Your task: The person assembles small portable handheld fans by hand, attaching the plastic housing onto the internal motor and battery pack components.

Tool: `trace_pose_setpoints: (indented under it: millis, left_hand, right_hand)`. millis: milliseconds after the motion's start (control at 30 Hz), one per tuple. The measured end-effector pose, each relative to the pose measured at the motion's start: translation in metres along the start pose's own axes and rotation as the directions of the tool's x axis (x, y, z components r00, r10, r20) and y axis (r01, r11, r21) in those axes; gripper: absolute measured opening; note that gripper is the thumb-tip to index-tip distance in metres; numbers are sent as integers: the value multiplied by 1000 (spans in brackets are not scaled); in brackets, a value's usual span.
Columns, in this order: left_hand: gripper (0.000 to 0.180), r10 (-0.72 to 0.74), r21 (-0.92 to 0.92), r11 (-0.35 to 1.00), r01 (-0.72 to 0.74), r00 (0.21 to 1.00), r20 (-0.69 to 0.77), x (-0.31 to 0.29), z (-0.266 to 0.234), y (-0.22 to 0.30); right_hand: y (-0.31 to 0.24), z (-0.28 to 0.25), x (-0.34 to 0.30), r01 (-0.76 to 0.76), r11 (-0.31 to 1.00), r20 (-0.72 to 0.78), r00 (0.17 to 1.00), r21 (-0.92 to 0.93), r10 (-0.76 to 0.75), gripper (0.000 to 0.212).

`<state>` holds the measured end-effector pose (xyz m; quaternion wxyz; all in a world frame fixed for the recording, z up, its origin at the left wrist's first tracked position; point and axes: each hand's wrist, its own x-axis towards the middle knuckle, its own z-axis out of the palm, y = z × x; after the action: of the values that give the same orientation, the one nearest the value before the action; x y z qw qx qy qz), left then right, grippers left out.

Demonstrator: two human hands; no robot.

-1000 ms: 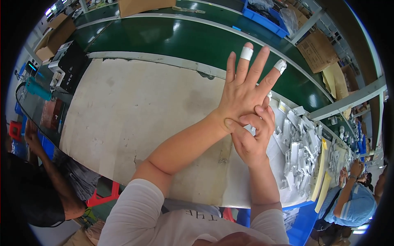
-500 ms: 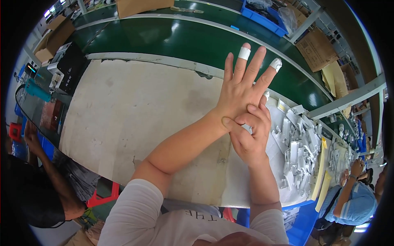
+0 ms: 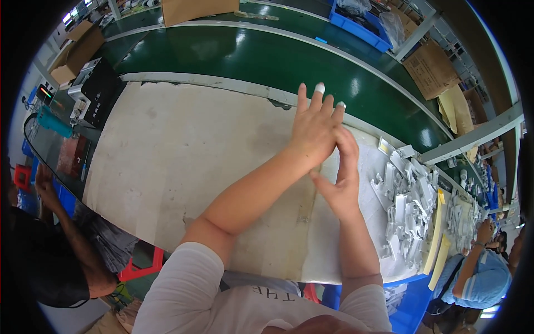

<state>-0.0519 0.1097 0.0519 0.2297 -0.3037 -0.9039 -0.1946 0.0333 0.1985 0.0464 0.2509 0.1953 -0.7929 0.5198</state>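
Observation:
My left hand (image 3: 316,132) is stretched out above the pale sheet (image 3: 194,145) on the workbench, palm down, fingers pointing away. White tape wraps at least two of its fingertips. Nothing is in its grasp. My right hand (image 3: 344,181) clasps the thumb side of the left hand near the wrist. Its bent fingers reach around that edge, and its thumb lies by the wrist. The left thumb and the right fingertips are hidden. Right of both hands lies a heap of small white plastic parts (image 3: 409,206).
A green conveyor belt (image 3: 206,50) runs behind the bench. At left stand a black box-shaped device (image 3: 99,92) and a teal handheld tool (image 3: 54,122). A blue bin (image 3: 409,309) sits below the right edge. Co-workers sit at both sides, one in a blue shirt (image 3: 486,278).
My left hand has tipped and drawn slightly nearer, its fingers less spread. My right hand has shifted from pinching beside the wrist to reaching around the thumb side.

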Motion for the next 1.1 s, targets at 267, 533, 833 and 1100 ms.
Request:
trace_pose_setpoints:
  millis: [267, 533, 833, 1100]
  left_hand:
    - [50, -29, -43, 999, 13, 914, -406, 13, 0, -6]
    - [29, 83, 54, 996, -73, 976, -203, 1, 36, 5]
    - [34, 30, 103, 995, -12, 984, -177, 0, 36, 5]
    - [31, 69, 77, 996, -51, 967, -247, 1, 30, 0]
  right_hand:
    - [-5, 19, -11, -652, 306, 365, 685, 694, 631, 55]
    - [-2, 26, -22, -630, 151, 352, 598, 762, 721, 42]
    - [-20, 27, -11, -620, 93, 348, 551, 779, 759, 49]
    - [-4, 24, -22, -640, 243, 422, 699, 729, 577, 56]
